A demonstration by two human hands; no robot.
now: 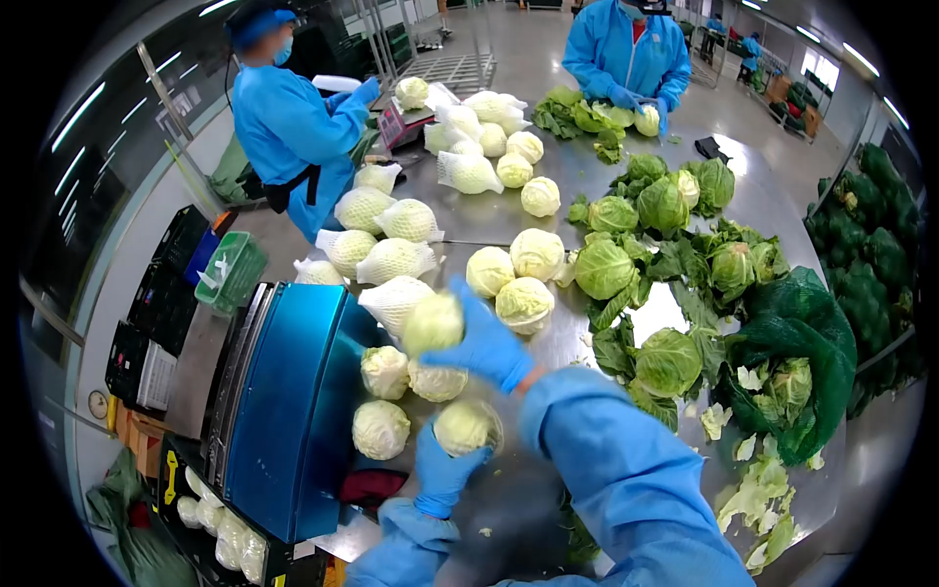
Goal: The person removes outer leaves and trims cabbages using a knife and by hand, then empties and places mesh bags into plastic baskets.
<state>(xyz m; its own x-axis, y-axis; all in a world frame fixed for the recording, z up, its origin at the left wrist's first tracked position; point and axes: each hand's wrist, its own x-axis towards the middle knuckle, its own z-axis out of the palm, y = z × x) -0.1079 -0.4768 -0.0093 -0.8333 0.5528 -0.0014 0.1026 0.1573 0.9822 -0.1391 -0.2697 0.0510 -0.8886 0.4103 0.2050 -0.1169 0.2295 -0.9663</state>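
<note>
My right hand (489,340), in a blue glove, grips a pale cabbage (432,325) above the metal table (509,479); the cabbage is slightly blurred. Nearer to me, my left hand (445,470), also gloved, has its fingers around another trimmed cabbage (462,428). Bare cabbages (380,429) sit just left of my hands, beside a blue metal machine (293,391). Beyond my right hand lie more trimmed cabbages (525,304). Cabbages in white foam nets (396,261) are grouped at the back left of my hands.
Leafy cabbages (668,362) and loose leaves cover the right side, near a green mesh bag (797,352). A co-worker (293,117) stands at the back left by a scale (399,125); another co-worker (626,59) handles a cabbage opposite. A crate of wrapped cabbages (269,543) is lower left.
</note>
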